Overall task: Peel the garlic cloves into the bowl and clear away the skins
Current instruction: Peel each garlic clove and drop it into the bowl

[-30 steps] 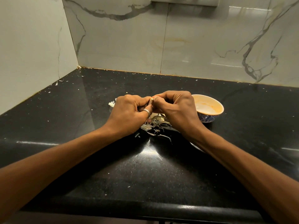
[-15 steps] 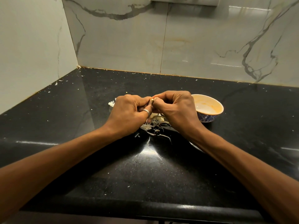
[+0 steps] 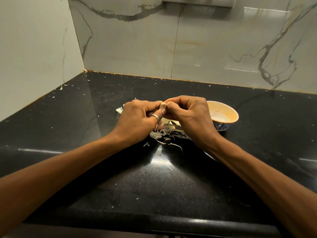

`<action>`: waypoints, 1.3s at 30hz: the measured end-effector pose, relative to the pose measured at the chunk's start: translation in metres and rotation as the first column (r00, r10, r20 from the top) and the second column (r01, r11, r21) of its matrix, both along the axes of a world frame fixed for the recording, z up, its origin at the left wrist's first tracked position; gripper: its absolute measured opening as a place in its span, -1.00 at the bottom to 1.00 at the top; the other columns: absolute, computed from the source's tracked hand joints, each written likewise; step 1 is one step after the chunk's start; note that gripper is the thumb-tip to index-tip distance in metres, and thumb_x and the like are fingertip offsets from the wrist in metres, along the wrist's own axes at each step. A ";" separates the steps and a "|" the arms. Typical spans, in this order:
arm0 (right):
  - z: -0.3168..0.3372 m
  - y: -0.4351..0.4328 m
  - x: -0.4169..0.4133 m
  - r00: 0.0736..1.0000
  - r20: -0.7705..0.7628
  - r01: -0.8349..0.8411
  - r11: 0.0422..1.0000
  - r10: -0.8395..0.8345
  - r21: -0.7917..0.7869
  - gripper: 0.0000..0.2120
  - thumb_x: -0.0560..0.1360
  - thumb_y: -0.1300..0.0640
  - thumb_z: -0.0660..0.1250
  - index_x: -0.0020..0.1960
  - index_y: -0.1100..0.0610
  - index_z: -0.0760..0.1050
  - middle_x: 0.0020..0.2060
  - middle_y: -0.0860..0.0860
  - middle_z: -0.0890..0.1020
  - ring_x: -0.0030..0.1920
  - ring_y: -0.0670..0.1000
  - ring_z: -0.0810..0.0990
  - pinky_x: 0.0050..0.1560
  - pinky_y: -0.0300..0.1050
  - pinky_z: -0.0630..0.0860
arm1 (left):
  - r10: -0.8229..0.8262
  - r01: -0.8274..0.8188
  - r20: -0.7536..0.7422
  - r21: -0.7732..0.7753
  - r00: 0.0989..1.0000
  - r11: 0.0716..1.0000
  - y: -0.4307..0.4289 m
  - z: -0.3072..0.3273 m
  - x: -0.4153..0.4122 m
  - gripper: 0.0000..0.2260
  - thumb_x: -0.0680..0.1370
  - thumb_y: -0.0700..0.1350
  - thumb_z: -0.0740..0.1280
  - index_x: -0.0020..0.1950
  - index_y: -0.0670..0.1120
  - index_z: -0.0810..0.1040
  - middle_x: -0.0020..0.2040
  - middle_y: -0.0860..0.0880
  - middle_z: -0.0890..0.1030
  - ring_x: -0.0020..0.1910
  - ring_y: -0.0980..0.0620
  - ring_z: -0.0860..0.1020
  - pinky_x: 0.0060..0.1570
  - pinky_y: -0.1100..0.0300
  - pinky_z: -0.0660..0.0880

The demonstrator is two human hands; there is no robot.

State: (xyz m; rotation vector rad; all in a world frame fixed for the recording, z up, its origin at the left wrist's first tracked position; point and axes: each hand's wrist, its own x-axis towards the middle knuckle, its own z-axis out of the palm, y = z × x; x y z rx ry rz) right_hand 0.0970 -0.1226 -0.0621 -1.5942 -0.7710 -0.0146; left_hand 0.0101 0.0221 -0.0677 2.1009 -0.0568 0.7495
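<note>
Both my hands meet above the black counter. A small pale garlic clove (image 3: 163, 106) is pinched between them. My left hand (image 3: 137, 120), with a ring on one finger, holds its left side. My right hand (image 3: 189, 114) pinches its right side with curled fingers. A heap of thin pale garlic skins (image 3: 165, 133) lies on the counter right under the hands, partly hidden by them. To the right of my right hand stands a small bowl (image 3: 230, 111) with an orange-tinted inside and a blue patterned outside; I see nothing clearly in it.
The black counter (image 3: 154, 182) meets marble wall tiles at the back and left, forming a corner (image 3: 84, 70). Small skin flecks are scattered over the counter. A larger skin piece (image 3: 119, 109) lies left of my left hand. The rounded front edge runs along the bottom.
Both hands stay together on the clove; only the fingers have shifted slightly. The bowl and the skins have not moved.
</note>
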 end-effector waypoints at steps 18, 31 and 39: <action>0.007 -0.001 0.000 0.997 -0.071 -0.033 0.999 0.035 0.027 -0.91 0.58 0.34 0.32 0.04 0.27 0.59 -0.10 0.20 0.70 -0.16 0.10 0.76 -0.09 0.09 0.70 | -0.131 0.103 -0.089 -0.270 0.987 0.957 0.000 0.002 0.003 -0.82 0.63 -0.19 0.35 0.21 -0.13 0.65 -0.21 -0.10 0.60 -0.31 0.05 0.59 -0.21 0.06 0.66; 0.006 -0.004 0.007 0.989 -0.023 -0.149 0.989 0.149 -0.011 -0.76 0.50 0.25 0.49 0.16 0.21 0.65 -0.07 0.16 0.73 -0.11 0.05 0.72 0.01 0.03 0.67 | -0.046 0.028 -0.076 -0.217 0.996 0.976 0.006 0.004 0.003 -0.84 0.62 -0.17 0.37 0.15 -0.02 0.69 -0.14 -0.08 0.70 -0.24 0.01 0.67 -0.33 0.15 0.62; 0.008 -0.006 0.004 0.989 -0.020 -0.146 0.989 0.145 -0.037 -0.81 0.48 0.21 0.52 0.04 0.27 0.63 -0.15 0.16 0.73 -0.15 0.09 0.75 -0.06 0.00 0.69 | 0.112 -0.116 0.095 0.036 0.989 0.993 0.011 0.007 0.003 -0.90 0.58 -0.11 0.43 0.05 0.00 0.71 -0.08 0.11 0.71 -0.10 0.11 0.67 -0.10 -0.06 0.63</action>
